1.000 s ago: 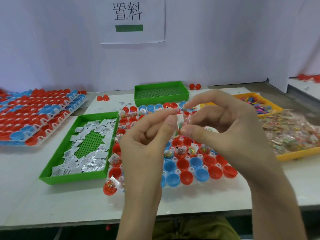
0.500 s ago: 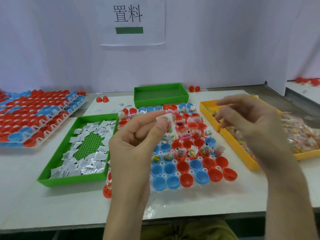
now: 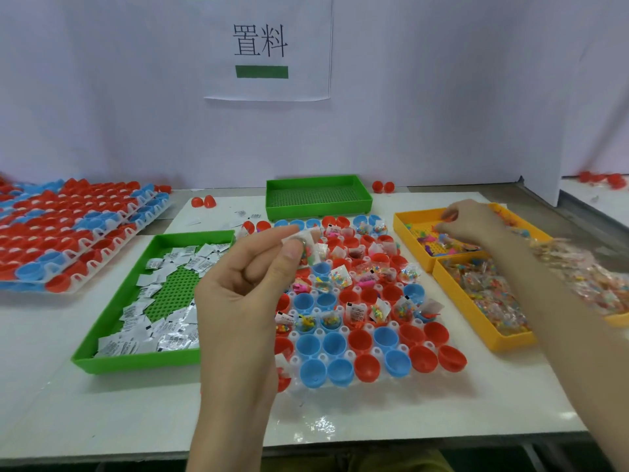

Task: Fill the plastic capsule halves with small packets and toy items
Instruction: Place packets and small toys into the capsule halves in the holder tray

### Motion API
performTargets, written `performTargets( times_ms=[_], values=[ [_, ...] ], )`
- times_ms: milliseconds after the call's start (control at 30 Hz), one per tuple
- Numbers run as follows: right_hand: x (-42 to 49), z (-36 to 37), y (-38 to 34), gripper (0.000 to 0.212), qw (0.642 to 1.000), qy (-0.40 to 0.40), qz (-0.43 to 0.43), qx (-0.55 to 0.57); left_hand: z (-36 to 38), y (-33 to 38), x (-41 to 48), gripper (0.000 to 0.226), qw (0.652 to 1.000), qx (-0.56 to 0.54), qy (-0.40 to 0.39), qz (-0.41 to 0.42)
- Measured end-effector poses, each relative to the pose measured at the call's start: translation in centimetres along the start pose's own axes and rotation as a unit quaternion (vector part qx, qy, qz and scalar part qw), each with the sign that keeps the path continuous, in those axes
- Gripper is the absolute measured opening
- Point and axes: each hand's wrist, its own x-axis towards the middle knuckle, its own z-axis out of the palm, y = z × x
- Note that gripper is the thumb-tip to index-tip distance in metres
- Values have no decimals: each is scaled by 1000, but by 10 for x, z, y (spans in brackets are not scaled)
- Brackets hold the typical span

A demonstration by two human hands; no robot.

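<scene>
Centrally, the left hand (image 3: pixel 238 294) pinches a packet (image 3: pixel 307 247) over the capsule halves (image 3: pixel 335 344) — right hand (image 3: pixel 473 221), grip unclear, among toys (image 3: pixel 431 245) in the yellow tray (image 3: pixel 400 230); sign (image 3: pixel 269 46): 置料.

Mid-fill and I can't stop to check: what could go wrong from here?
1. The left hand pinches the clear packet only at its fingertips above the capsule halves; it may drop into an already filled one.
2. The right hand digs in the far yellow tray with its forearm crossing the bagged toys heaped in the near yellow tray; it might sweep some out.
</scene>
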Motion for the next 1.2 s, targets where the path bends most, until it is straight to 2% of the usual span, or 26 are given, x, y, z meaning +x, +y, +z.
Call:
performTargets(
  times_ms=[100, 233, 333, 467, 600, 733, 900, 967, 1033, 1200],
  values=[
    [6, 12, 0, 37, 999, -6, -1, -47, -1, -2, 1, 21, 1000, -3, 7, -6],
    [9, 18, -1, 20, 997, 22, -8, -77, -2, -4, 2, 22, 1000, -5, 4, -9],
    [10, 15, -3, 10, 997, 2, -2, -77, -3, -4, 1, 22, 1000, -7, 1, -6],
    [13, 12, -5, 9, 997, -28, 3, -72, -4, -4, 0, 21, 1000, -15, 0, -4],
    [12, 12, -4, 8, 999, 24, -10, -43, -6, -5, 1, 22, 1000, -16, -1, 2],
    [10, 0, -12, 10, 987, 119, -55, 94, -5, -7, 0, 22, 1000, -8, -3, 5],
    [-23, -23, -31, 17, 925, 226, -45, 301, -5, -9, -1, 23, 1000, 14, -6, 10],
    [-49, -33, -39, 18, 901, 204, -56, 379, -4, -9, -1, 23, 1000, 17, -8, 9],
    [-84, -44, -50, 11, 877, 146, -95, 447, -2, -10, -3, 23, 1000, 25, -13, 7],
    [-176, -47, -80, 12, 838, 64, -194, 506, 9, -12, -8, 35, 999, 15, -45, 6]
  ],
)
